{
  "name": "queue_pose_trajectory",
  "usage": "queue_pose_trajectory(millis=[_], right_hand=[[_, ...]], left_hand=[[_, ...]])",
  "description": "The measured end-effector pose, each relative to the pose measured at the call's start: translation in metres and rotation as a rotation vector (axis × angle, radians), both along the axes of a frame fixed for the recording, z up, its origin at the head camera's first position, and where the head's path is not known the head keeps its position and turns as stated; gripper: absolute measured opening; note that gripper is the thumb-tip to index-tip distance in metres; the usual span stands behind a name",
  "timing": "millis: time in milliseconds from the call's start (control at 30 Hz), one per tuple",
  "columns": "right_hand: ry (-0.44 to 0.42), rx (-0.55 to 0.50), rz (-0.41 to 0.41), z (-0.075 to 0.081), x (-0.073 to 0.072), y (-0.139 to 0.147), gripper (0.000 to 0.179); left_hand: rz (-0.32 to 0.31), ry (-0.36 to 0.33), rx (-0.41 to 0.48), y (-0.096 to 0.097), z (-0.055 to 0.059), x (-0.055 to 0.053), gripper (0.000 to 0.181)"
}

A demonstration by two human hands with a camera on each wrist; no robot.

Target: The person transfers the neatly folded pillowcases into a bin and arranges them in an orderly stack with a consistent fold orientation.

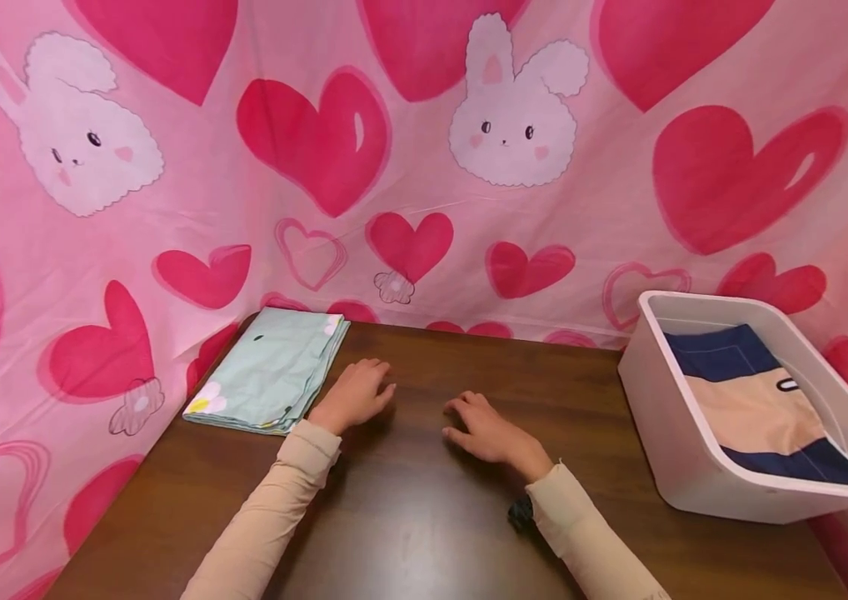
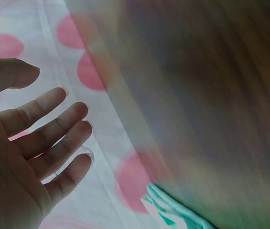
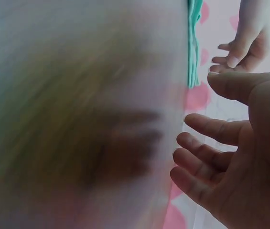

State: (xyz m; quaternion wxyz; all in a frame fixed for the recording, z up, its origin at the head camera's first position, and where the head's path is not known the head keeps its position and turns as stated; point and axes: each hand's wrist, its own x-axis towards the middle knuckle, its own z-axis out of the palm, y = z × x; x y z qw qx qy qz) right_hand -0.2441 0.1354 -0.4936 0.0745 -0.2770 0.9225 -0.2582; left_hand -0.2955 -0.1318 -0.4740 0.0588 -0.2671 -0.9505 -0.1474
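Note:
My left hand [image 1: 356, 395] hovers over the brown table, just right of a folded light green cloth [image 1: 274, 362] with a flower print. Its fingers are spread and relaxed in the left wrist view, with nothing between them. To the right, my right hand [image 1: 490, 428] is held above the middle of the table, fingers loosely bent and holding nothing. The right wrist view shows this same hand [image 3: 221, 157] with its fingers apart. An edge of the green cloth [image 3: 193, 47] also appears there, near the left hand.
A white plastic bin [image 1: 664, 433] stands at the table's right side. Inside it lies a folded navy and peach cloth [image 1: 754, 404]. The brown wooden table [image 1: 424, 517] meets a pink heart-and-bunny curtain [image 1: 424, 167] at the back. A small dark object [image 1: 520, 514] is by the right sleeve.

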Motion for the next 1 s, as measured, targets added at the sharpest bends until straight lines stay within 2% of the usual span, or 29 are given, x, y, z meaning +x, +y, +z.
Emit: queue_pose_trajectory(millis=[167,333,533,633,833,1000], right_hand=[[-0.03,-0.027,0.03,0.004,-0.01,-0.03,0.045],[-0.047,-0.008,0.041,0.01,-0.019,-0.055,0.048],[-0.051,0.009,0.052,0.011,-0.028,-0.084,0.049],[-0.055,0.004,0.047,0.008,-0.034,-0.102,0.048],[-0.023,0.004,0.041,0.003,-0.046,-0.13,0.047],[-0.019,0.003,0.07,-0.001,-0.053,-0.149,0.045]], left_hand=[[0.051,-0.025,0.059,-0.021,-0.003,0.003,0.027],[0.066,-0.046,0.116,-0.04,-0.009,0.003,0.023],[0.089,-0.056,0.158,-0.063,-0.006,0.004,0.021],[0.101,-0.05,0.185,-0.076,-0.005,0.002,0.021],[0.144,-0.062,0.265,-0.103,-0.013,-0.008,0.022],[0.199,-0.084,0.269,-0.129,-0.019,-0.013,0.025]])
